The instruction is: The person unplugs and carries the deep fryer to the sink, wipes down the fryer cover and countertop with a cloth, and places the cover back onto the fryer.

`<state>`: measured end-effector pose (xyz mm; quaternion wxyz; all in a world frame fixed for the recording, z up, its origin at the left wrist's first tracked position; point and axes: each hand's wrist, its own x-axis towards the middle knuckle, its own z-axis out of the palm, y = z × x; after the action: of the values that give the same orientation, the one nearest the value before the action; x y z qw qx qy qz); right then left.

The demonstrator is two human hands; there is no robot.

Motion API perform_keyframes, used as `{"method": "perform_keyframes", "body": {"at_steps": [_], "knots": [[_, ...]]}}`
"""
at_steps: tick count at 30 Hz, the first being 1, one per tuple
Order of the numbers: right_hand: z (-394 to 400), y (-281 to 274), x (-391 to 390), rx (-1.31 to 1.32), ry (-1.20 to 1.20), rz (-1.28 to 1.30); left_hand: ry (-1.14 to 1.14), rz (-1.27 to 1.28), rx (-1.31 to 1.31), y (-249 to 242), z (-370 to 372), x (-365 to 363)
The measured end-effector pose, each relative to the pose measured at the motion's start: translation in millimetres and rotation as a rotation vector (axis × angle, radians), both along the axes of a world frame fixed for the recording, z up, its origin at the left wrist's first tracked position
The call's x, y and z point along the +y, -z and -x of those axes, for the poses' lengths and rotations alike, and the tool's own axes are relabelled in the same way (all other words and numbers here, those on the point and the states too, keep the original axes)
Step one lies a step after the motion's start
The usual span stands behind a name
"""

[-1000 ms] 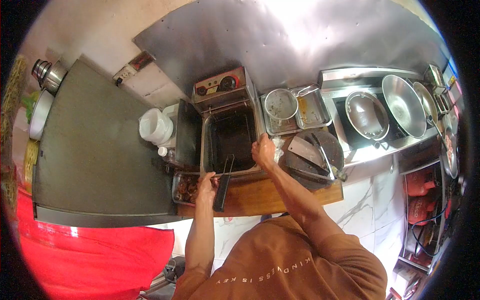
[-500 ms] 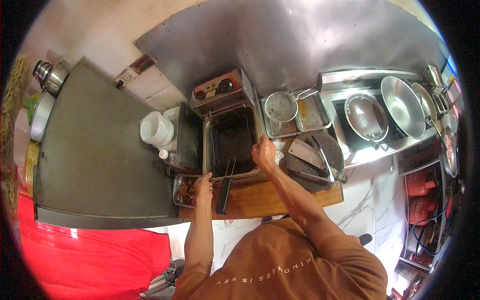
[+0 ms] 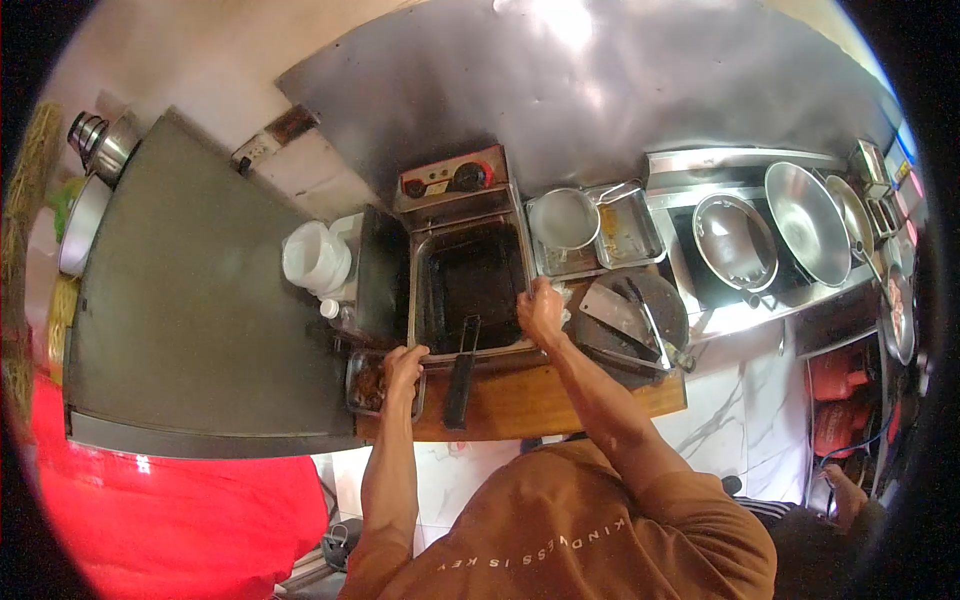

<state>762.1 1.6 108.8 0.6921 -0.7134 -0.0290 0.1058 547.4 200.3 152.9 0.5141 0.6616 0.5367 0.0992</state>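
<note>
A metal deep fryer (image 3: 470, 355) with a red control panel (image 3: 455, 180) stands in the middle of the counter, dark inside. My left hand (image 3: 404, 370) grips its front left corner, above a small metal tray (image 3: 357, 400) of brown food pieces. With fingers curled, my right hand (image 3: 541, 312) holds the fryer's right rim. A black basket handle (image 3: 460, 390) sticks out over the front edge between my hands. Just right of my right hand, a cleaver (image 3: 612, 310) and tongs (image 3: 650, 325) lie on a round dark board (image 3: 672, 300).
A strainer (image 3: 563, 219) rests on metal trays (image 3: 630, 228) behind the board. Pans (image 3: 735, 240) and a wok (image 3: 805, 220) sit on the stove at right. White tubs (image 3: 315, 258) and a bottle (image 3: 331, 309) stand left of the fryer. Another person's hand (image 3: 847, 492) shows at lower right.
The fryer has shifted slightly right and turned a little, with both my hands on it. Another person's hand and dark clothing have come into view at lower right.
</note>
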Motion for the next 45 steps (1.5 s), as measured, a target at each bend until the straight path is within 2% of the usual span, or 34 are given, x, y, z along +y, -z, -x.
{"method": "perform_keyframes", "body": {"at_steps": [2,4,7,8,11,13,14,15,16,18,19,21,22,25,26,30,33,35,37,39,41,42,45], "knots": [[-1,12,-3,-0.441,-0.023,0.457,0.042,-0.06,0.032,3,2,0],[-1,16,-5,-0.476,-0.016,0.434,0.057,-0.118,-0.035,20,6,1],[-2,21,-7,-0.513,-0.047,0.488,0.16,-0.326,0.149,36,12,16],[-3,23,-8,-0.54,-0.055,0.48,0.229,-0.33,0.207,15,11,9],[-3,25,-8,-0.577,-0.035,0.462,0.277,-0.313,0.21,21,13,17],[-4,26,-9,-0.6,-0.043,0.468,0.28,-0.351,0.33,13,10,20],[-1,16,-6,-0.388,-0.055,0.349,0.283,-0.368,0.391,12,12,22],[1,6,-3,-0.179,-0.036,0.232,0.245,-0.272,0.32,14,17,26],[1,2,-3,-0.164,-0.027,0.212,0.208,-0.179,0.246,14,22,30],[-1,-4,-9,-0.206,-0.11,0.372,0.103,0.051,0.117,20,36,44],[-3,-7,-12,-0.231,-0.151,0.451,0.096,0.0,0.138,27,44,49],[-11,11,-9,-0.491,-0.156,0.699,0.076,-0.104,0.185,39,65,58],[-17,11,-13,-0.444,-0.238,0.757,0.006,-0.018,0.095,48,78,61],[-18,1,-10,-0.401,-0.275,0.876,-0.004,0.054,-0.027,54,105,49],[-18,3,-11,-0.431,-0.282,0.88,-0.029,0.09,-0.157,52,112,38],[-21,-4,-6,-0.466,-0.303,0.955,-0.086,0.019,-0.057,54,123,17],[-26,-2,-9,-0.577,-0.33,1.029,-0.095,0.036,-0.174,53,136,2],[-29,3,-6,-0.545,-0.321,1.1,-0.076,-0.037,-0.124,67,146,0],[-29,7,-3,-0.564,-0.315,1.156,-0.135,0.023,-0.222,72,151,-5],[-32,18,-13,-0.76,-0.311,1.141,-0.162,-0.028,-0.229,70,150,-17],[-28,-2,-6,-0.646,-0.377,1.301,-0.106,-0.016,-0.223,70,152,-22],[-28,0,-6,-0.679,-0.329,1.28,-0.08,-0.009,-0.223,76,158,-25],[-30,-4,-4,-0.749,-0.401,1.364,-0.014,-0.198,-0.182,93,171,-39]]}}
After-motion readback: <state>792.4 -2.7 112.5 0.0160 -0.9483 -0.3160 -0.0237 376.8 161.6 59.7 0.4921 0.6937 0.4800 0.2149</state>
